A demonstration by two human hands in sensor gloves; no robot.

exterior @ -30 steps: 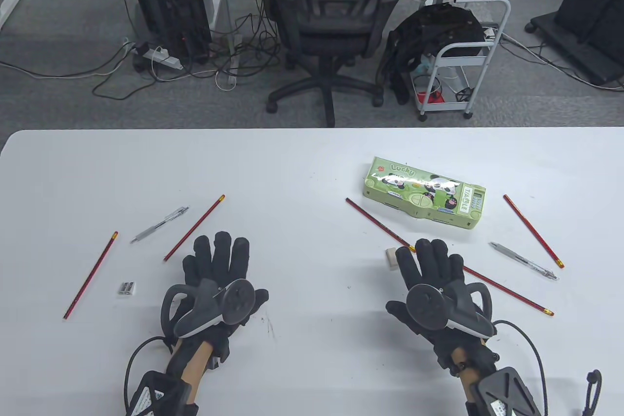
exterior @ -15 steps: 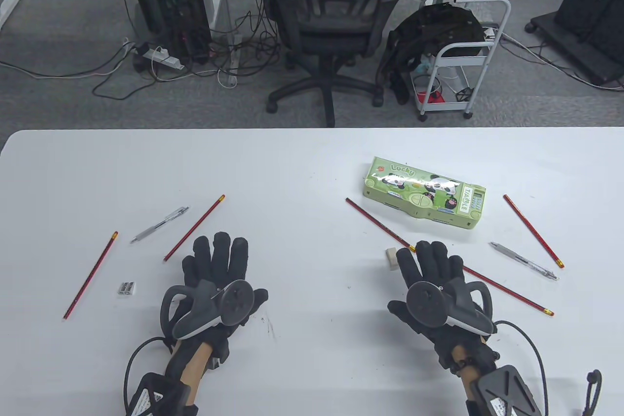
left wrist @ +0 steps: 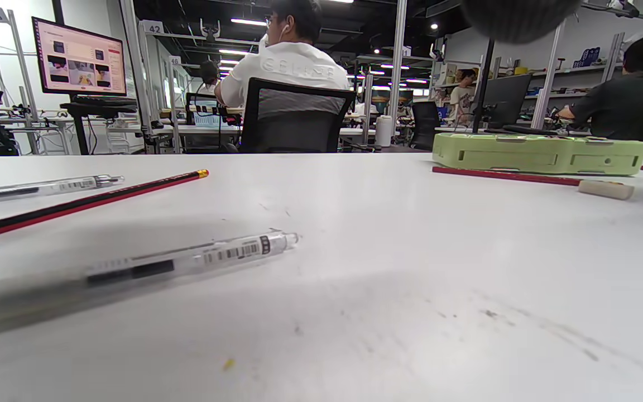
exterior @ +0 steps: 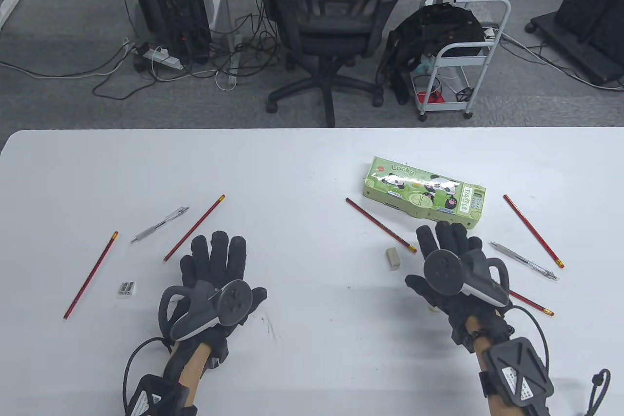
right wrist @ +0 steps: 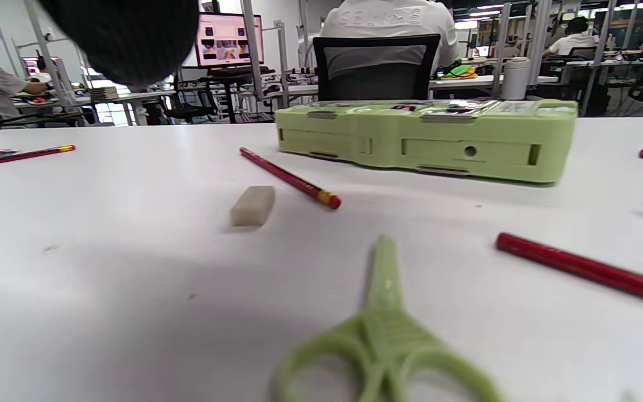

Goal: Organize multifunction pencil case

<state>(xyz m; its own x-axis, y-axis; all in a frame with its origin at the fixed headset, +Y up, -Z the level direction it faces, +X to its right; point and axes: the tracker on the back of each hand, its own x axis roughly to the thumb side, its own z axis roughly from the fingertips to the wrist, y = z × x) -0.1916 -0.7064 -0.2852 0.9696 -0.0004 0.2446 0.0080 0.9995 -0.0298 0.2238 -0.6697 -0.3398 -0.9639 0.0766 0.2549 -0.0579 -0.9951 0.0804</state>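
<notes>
One light-green plastic pencil case (exterior: pixel 425 192) w/ panda print and a small keypad at its right end is lying shut on the white table (exterior: pixel 302 167), right of centre, long side angled a bit. Wrist views are showing its front wall w/ recessed slots and a small round hole.

Right hand (exterior: pixel 451 260) in black glove is hovering just in front of the case, fingers straight and spread, holding nothing; fingertips near the case's front edge, contact unclear. It's covering part of a long red pencil (exterior: pixel 531 302). Left hand (exterior: pixel 214 267) is lying flat, fingers straight, also holding nothing.

Around the case: another red pencil (exterior: pixel 380 224) running diagonally towards a beige eraser (exterior: pixel 393 258), a clear pen (exterior: pixel 524 261) and a third red pencil (exterior: pixel 533 230) to the right. Green-handled scissors (right wrist: pixel 383 335) are lying under the right wrist, seen only in the right wrist view.

On the left: two red pencils (exterior: pixel 194 227) (exterior: pixel 90 275), a clear pen (exterior: pixel 159 225), a small metal sharpener (exterior: pixel 127 288).
</notes>
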